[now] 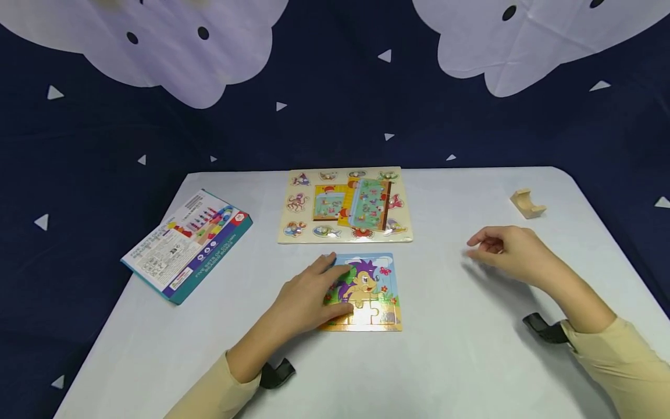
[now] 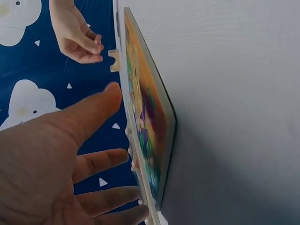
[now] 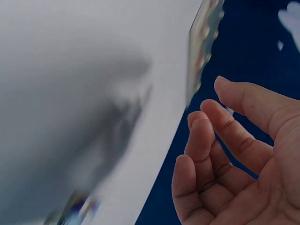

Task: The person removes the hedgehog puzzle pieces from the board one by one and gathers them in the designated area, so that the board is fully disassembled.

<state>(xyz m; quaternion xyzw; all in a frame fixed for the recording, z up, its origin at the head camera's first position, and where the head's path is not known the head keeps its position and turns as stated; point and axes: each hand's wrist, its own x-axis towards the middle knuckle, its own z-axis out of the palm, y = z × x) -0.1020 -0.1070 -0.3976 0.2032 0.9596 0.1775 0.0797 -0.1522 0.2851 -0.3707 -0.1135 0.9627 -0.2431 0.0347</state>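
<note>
One white table spreads beneath the left hand and the right hand. Just beyond the left hand is a knobbed board, with two overlapping picture cards on it. Left of that hand, well apart, a toy box lies at an angle. The hedgehog puzzle lies flat under the left hand, whose fingers are spread over its left side, thumb held away from them; whether a fingertip presses on it I cannot tell. It looks thin, stiff and light, its glossy face probably slick. Pieces could lift out if it tips, so the outer frame, held level by opposite edges, seems the safer hold than the middle. The right hand, well apart to the right, has loosely bent fingers and pinches nothing. Beyond it sits a notched wooden block, likely light, rigid and easily pinched by its sides.
</note>
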